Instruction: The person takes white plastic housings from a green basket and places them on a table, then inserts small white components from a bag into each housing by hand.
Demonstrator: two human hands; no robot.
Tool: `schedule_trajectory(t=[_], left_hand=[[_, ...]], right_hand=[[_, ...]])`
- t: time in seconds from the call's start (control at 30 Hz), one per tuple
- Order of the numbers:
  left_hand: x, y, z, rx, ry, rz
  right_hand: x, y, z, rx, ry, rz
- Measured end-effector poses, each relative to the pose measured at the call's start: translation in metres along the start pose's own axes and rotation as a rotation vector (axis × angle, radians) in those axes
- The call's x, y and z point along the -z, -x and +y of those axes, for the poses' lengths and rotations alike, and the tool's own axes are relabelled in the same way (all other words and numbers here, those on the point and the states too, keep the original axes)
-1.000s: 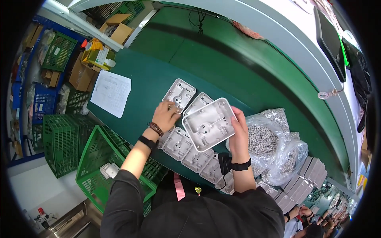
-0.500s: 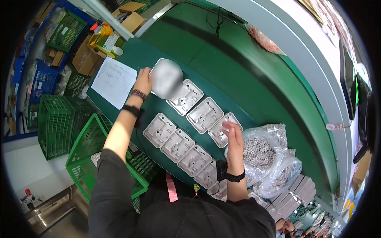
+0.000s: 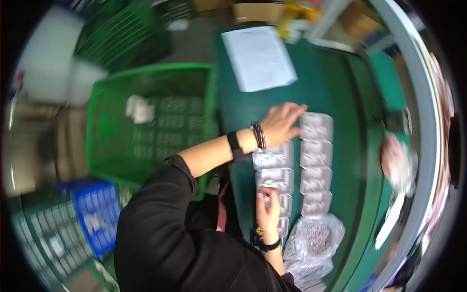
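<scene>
Metal housings lie in two rows on the green bench, shallow silver-grey trays with rounded corners. At the top of the right-hand row, my left hand [image 3: 283, 124] is stretched out with fingers apart, its fingertips by the edge of the end housing [image 3: 317, 127]. Over the left-hand row, my right hand [image 3: 268, 209] has its fingers curled in toward the thumb. It hovers by a housing [image 3: 275, 179], and whatever its fingertips may hold is too blurred to make out. Part of the left row is hidden beneath both hands.
A clear bag of small grey parts [image 3: 318, 236] sits at the near end of the rows. Beyond my left hand lies a white paper sheet [image 3: 260, 58]. A green crate [image 3: 151, 70] with a few pale pieces stands left of the bench; a blue crate [image 3: 97, 219] is nearer.
My view has swung left, bringing the green crate in. My left hand has let go of the round-looking blurred silver piece. My right hand has moved from the far row to the near one, fingers curling.
</scene>
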State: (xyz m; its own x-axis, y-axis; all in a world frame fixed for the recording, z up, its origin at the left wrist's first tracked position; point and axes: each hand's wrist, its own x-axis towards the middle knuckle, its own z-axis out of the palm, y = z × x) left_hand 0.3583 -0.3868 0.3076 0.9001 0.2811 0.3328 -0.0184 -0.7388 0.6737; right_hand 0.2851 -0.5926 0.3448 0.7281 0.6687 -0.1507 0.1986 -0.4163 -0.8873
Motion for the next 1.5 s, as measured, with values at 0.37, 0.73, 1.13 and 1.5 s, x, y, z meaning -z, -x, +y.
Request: schedule_trajectory(t=[0.37,0.73,1.13,1.5], left_hand=[[0.286,0.292,-0.262,0.730,-0.065,0.447],[0.244,0.430,-0.535,1.585,-0.509,-0.023],[0.247,0.445,-0.524,1.338,-0.488,-0.039],[0.271,0.454,-0.470,1.103,-0.273,0.153]], right_hand=[[-0.246,0.045,-0.019,0.352,0.452,-0.575],[-0.315,0.025,-0.031,0.054,0.690,-0.322],[-0.359,0.017,-0.029,-0.236,0.453,-0.417],[-0.402,-0.080,-0.165,0.324,0.444,-0.899]])
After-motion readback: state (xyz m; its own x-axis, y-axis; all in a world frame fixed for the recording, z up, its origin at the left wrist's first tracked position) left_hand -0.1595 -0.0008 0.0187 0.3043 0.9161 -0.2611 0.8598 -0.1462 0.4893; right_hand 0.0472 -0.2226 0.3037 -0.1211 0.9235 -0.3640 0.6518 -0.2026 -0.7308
